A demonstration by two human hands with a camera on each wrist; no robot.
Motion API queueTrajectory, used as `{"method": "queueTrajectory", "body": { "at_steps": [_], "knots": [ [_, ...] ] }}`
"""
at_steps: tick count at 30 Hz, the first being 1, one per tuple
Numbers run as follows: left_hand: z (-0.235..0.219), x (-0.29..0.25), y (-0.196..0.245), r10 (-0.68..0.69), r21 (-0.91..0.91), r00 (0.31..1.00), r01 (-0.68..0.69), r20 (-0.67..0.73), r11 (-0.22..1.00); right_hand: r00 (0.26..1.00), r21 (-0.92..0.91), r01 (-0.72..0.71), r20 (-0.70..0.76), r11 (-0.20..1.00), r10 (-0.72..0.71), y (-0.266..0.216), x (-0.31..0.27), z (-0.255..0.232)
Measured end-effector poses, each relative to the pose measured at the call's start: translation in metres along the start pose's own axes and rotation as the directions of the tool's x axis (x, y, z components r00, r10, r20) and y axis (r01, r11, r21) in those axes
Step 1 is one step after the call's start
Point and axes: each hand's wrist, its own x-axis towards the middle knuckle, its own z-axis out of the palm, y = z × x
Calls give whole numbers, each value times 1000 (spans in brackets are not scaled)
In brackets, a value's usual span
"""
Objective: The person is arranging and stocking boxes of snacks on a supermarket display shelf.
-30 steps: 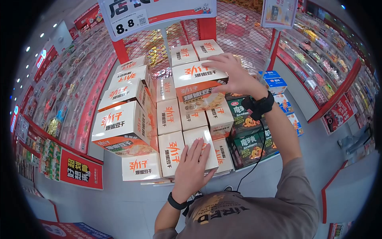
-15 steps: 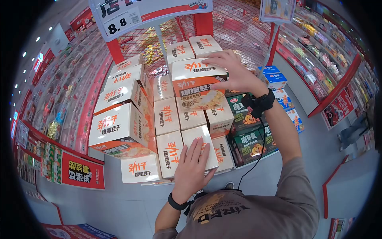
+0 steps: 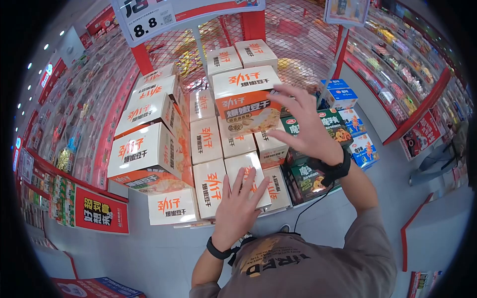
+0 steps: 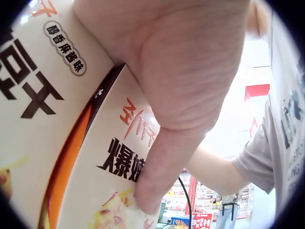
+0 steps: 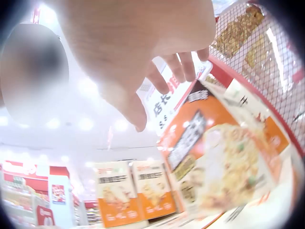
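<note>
In the head view, my left hand [image 3: 237, 211] lies with spread fingers on a white box [image 3: 247, 171] at the front of the stack. The left wrist view shows its thumb [image 4: 167, 167] against the printed side of a box [image 4: 114, 157]. My right hand [image 3: 310, 129] is beside the right side of a raised orange-and-white box [image 3: 247, 104], fingers spread and slightly bent. In the right wrist view that hand [image 5: 143, 52] hangs near the orange box [image 5: 214, 152], with a gap between the fingers and its printed face.
More white boxes [image 3: 144, 154] form a higher row at the left. Green boxes [image 3: 305, 179] and blue boxes [image 3: 365, 149] stand at the right. A price sign [image 3: 189, 14] and a mesh divider [image 3: 298, 39] are behind; shelves line both sides.
My right hand has come off the raised box and moved right and toward my body. The raised box stays on the stack. My left hand remains on the front box, its fingers more spread.
</note>
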Motion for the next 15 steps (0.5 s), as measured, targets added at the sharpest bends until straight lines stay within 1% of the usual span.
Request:
{"method": "queueTrajectory", "body": {
  "at_steps": [2, 5, 8, 11, 12, 14, 15],
  "knots": [
    [2, -2, -1, -31, -65, 999, 30, -16, 997, 985, 90, 87, 141, 992, -99, -20, -23, -5],
    [5, -3, -1, -25, -57, 999, 22, -41, 998, 953, 151, 52, 289, 987, -95, -27, -57, 0],
    [4, -2, 1, -21, -16, 1000, 20, -20, 1000, 940, 142, -48, 341, 989, -3, -27, -75, 1],
    [2, -2, 0, -13, -39, 1000, 13, 11, 999, 918, 137, -104, 394, 985, 43, -20, -91, 2],
    [2, -1, 1, -16, -20, 1000, 16, 9, 1000, 909, 134, -123, 412, 983, 58, -19, -95, 2],
    [2, -1, 3, -21, 16, 1000, 21, 5, 1000, 890, 127, -162, 448, 979, 89, -18, -102, 1],
    [1, 0, 4, -24, 24, 1000, 24, 7, 999, 859, 120, -201, 498, 972, 116, -19, -104, 0]
  ]
}}
